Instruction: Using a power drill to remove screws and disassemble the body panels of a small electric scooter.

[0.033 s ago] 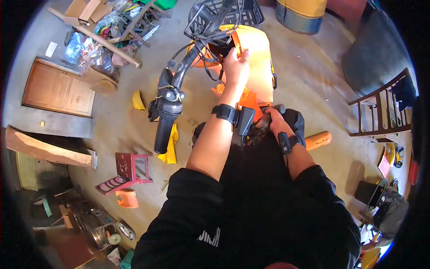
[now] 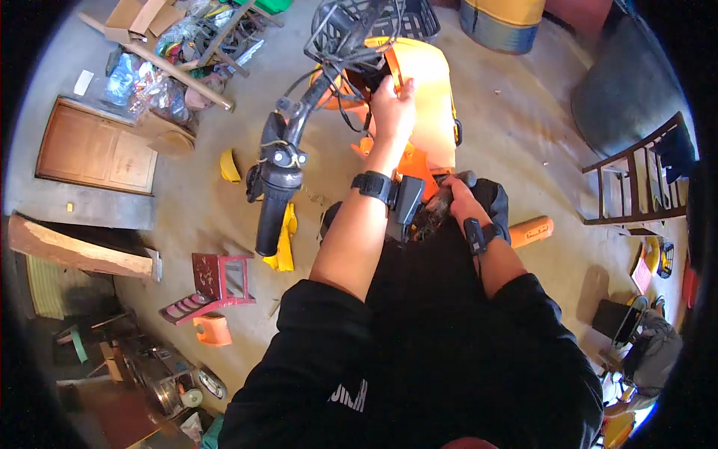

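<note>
An orange scooter body panel (image 2: 430, 90) stands in front of me, below black handlebars with loose cables. My left hand (image 2: 394, 112) is at its inner edge, fingers curled in by the dark opening and thumb against the orange plastic. Closer to me, my right hand (image 2: 459, 197) is closed beside a jagged orange piece (image 2: 420, 168) and some dark parts (image 2: 434, 213) between my knees. What its fingers hold is hidden. The black handlebar grip (image 2: 277, 221) sticks out to the left of my left forearm.
A black basket (image 2: 415, 19) sits beyond the handlebars. On the floor lie yellow pieces (image 2: 284, 243), an orange cover (image 2: 532, 231) and a red stool (image 2: 213, 284). A wooden ladder-like frame (image 2: 634, 176) stands at right, a drum (image 2: 501, 26) at the back, and heaped bags (image 2: 153, 86) far left.
The handlebars and basket sit very slightly further left. Both hands keep their places.
</note>
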Tool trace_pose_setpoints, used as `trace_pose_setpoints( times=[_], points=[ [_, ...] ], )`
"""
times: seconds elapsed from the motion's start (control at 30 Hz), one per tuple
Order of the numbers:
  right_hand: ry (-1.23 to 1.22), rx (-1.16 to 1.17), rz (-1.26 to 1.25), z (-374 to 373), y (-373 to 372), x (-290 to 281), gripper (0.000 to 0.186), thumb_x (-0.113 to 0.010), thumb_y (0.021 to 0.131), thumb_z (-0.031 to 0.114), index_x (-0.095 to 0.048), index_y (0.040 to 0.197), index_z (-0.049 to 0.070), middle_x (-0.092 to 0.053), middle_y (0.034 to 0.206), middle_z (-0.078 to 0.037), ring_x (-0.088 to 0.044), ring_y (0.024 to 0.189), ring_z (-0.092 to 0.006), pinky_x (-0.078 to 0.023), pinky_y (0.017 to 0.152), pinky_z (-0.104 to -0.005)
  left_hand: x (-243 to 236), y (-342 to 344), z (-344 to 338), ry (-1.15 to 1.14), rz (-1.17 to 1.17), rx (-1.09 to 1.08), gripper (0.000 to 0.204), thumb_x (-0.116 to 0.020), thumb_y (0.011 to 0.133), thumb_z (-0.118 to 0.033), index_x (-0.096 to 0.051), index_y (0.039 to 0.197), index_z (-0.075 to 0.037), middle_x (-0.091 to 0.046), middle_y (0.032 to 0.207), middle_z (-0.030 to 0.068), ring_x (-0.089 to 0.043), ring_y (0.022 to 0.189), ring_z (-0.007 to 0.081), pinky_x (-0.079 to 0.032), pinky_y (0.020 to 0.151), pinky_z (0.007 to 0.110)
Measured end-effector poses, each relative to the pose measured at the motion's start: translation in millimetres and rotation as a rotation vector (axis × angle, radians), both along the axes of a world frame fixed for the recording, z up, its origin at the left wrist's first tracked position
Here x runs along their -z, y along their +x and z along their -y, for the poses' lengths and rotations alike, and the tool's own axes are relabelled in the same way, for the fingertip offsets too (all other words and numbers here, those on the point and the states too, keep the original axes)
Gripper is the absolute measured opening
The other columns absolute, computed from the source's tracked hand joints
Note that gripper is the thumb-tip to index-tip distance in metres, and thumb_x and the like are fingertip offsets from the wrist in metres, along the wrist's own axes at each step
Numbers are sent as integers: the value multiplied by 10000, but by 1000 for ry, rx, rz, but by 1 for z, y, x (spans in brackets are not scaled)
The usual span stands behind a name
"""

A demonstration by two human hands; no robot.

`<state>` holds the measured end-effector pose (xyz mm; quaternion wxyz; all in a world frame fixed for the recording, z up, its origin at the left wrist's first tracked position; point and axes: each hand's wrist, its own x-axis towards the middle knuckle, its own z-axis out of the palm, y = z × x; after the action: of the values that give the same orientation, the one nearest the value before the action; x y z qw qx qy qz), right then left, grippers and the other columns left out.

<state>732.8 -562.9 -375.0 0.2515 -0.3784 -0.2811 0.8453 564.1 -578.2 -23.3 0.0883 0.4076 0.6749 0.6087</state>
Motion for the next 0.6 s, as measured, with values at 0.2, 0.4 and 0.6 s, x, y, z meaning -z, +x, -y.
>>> trace_pose_setpoints(
  times=[0.2, 0.4, 0.6],
  points=[
    [-137, 80, 14, -19, 14, 21, 116, -577, 820, 115, -571, 914, 46, -589, 768, -104, -599, 679, -284, -537, 614, -451, 4, 10, -21, 44, 69, 121, 223, -651, 905, -197, -614, 954, 17, -670, 801, 99, -604, 711, 156, -474, 671, 325],
    [545, 193, 198, -47, 89, 56, 123, -587, 805, 81, -590, 921, 39, -608, 767, -107, -610, 684, -258, -536, 629, -400, -5, 53, -60, 84, -95, 193, 277, -655, 900, -217, -587, 951, 47, -669, 840, 183, -645, 772, 287, -488, 720, 380],
    [272, -24, 136, 4, 14, -69, 106, -610, 784, 82, -627, 889, 71, -628, 844, -103, -631, 796, -256, -527, 707, -369, 0, -6, -28, -142, -234, 6, 291, -630, 903, -220, -563, 962, 57, -647, 966, 246, -629, 911, 409, -480, 789, 459]
  ],
)
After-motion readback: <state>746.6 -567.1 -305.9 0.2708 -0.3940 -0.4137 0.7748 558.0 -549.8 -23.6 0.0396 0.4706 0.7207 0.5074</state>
